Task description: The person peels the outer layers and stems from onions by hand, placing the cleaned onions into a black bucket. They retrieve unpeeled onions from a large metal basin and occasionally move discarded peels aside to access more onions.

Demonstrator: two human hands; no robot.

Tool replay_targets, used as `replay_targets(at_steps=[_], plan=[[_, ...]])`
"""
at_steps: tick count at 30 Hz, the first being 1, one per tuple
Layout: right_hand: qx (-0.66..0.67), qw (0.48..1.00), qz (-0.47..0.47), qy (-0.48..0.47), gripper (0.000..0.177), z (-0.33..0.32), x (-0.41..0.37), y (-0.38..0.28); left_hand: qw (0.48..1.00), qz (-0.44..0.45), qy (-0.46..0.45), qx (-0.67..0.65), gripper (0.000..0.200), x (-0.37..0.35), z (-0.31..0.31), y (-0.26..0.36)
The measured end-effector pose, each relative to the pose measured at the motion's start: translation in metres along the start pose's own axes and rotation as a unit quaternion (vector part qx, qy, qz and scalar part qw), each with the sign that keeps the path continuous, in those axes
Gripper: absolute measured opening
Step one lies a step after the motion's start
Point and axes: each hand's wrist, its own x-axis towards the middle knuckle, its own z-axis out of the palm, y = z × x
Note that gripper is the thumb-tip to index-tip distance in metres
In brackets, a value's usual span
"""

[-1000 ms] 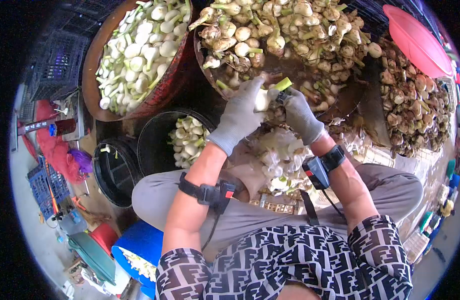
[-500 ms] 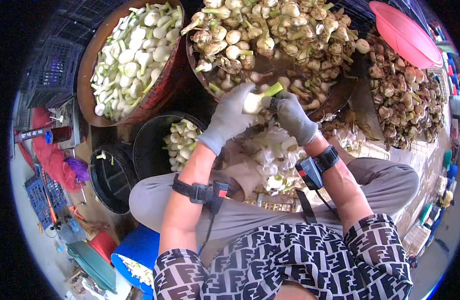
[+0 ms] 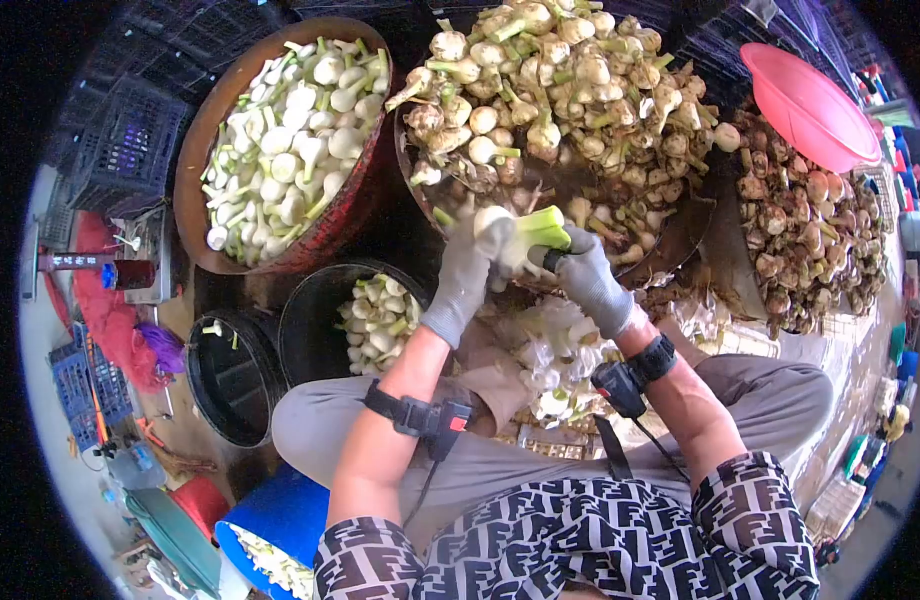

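My left hand (image 3: 470, 275), in a grey glove, is closed around a white garlic bulb (image 3: 493, 222). The bulb's green stem (image 3: 546, 228) points right, towards my right hand (image 3: 587, 270). That hand, gloved too, is closed on a small dark tool (image 3: 553, 260) beside the stem; its blade cannot be made out. Both hands are over the near rim of a large round pan (image 3: 412, 180) heaped with unpeeled garlic (image 3: 580, 70). Below them, pale peeled skins (image 3: 560, 350) lie in a pile between my legs.
A rusty tub (image 3: 190, 190) of clean white bulbs stands at the upper left. Below it are a black bucket (image 3: 292, 325) with bulbs and a darker bucket (image 3: 202, 385). A pink basin (image 3: 805, 105) and more unpeeled garlic (image 3: 810, 220) are at the right. A blue barrel (image 3: 250, 510) lies lower left.
The bulb has been turned and its stem now shows larger between the hands. My left hand is blurred by motion. The whole view has shifted, with the containers lower and farther right in it.
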Motion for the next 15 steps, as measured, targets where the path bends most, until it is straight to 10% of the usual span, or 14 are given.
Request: replay_targets(at_steps=[3, 7, 9, 11, 13, 14, 15], plan=[[0.300, 0.944, 0.134, -0.018, 0.017, 0.000, 0.000, 0.001, 0.951, -0.197, -0.056, -0.233, 0.048, -0.003, -0.007, 0.011], [-0.181, 0.982, -0.058, -0.005, 0.014, -0.004, -0.011, 0.002, 0.920, -0.289, -0.072, -0.254, 0.054, -0.005, -0.018, 0.030], [-0.211, 0.953, -0.191, 0.100, 0.010, -0.007, -0.019, 0.003, 0.995, -0.090, 0.039, 0.015, 0.051, 0.006, -0.012, 0.016], [0.051, 0.993, -0.079, 0.067, 0.014, 0.001, -0.014, 0.007, 0.989, 0.027, 0.071, 0.125, 0.043, 0.001, -0.015, 0.019], [-0.046, 0.991, 0.122, 0.015, 0.020, -0.005, -0.007, 0.013, 0.941, 0.092, 0.065, 0.319, 0.042, -0.003, -0.011, 0.025], [-0.197, 0.974, 0.110, 0.014, 0.020, -0.039, -0.019, -0.002, 0.995, -0.001, 0.038, 0.087, 0.040, 0.005, -0.005, 0.004], [-0.345, 0.931, 0.117, -0.003, 0.019, -0.068, -0.036, -0.032, 0.984, -0.039, 0.029, 0.173, 0.036, 0.009, -0.002, 0.007]])
